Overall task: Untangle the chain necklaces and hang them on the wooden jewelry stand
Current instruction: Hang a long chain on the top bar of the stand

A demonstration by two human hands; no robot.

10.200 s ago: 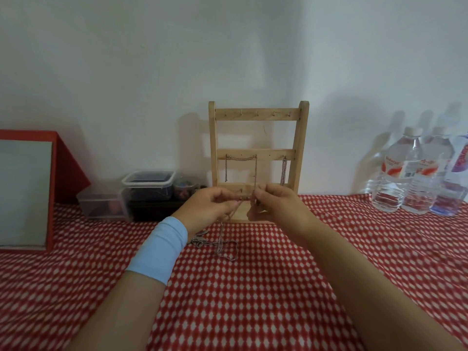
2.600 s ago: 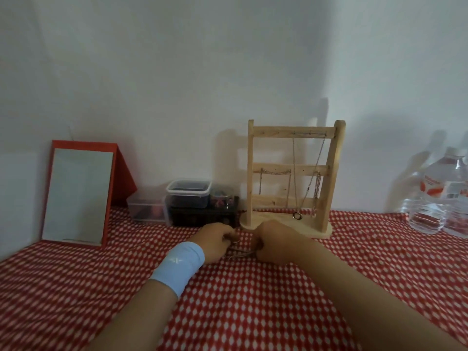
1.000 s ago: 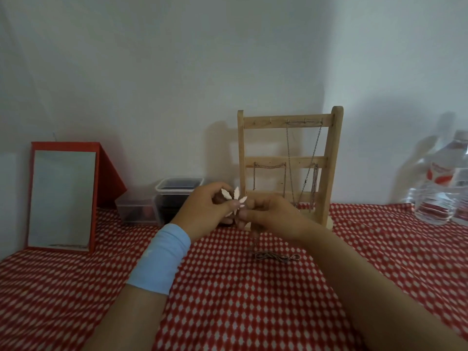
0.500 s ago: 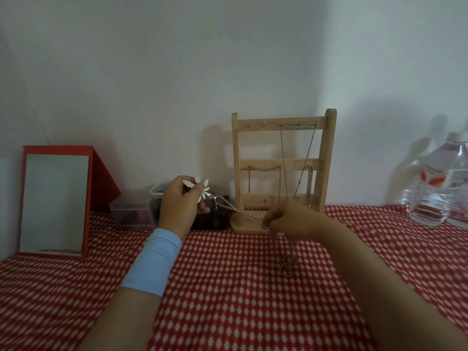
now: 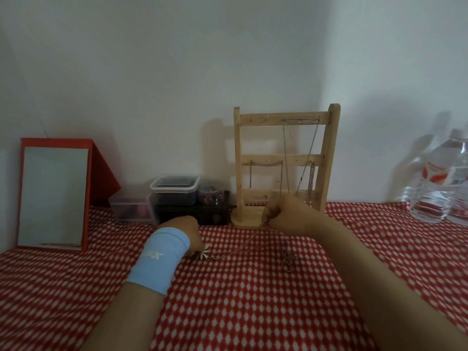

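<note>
- One chain necklace [image 5: 228, 253] is being untangled: the right hand [image 5: 291, 214] pinches it, and the left hand [image 5: 187, 231] sits at its flower charm [image 5: 203, 253], grip hidden.
- Next job, I think: gently loosen the knot [image 5: 288, 259].

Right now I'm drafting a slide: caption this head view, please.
Left hand and right hand stretch a pendant chain over the checked cloth before the wooden jewelry stand.

Ladder-shaped wooden jewelry stand [image 5: 329, 153]: one, with three crossbars.
Thin metal chains hanging on the stand [image 5: 285, 148]: three.
Loose chain with white petal pendant [image 5: 205, 253]: one on the cloth; its tangled end may hold more.
Red-framed rectangular mirror [image 5: 53, 196]: one.
Clear plastic water bottles [image 5: 435, 188]: two.
Small plastic storage containers [image 5: 174, 192]: at least three.
Light blue wristband [image 5: 162, 257]: one.
</note>
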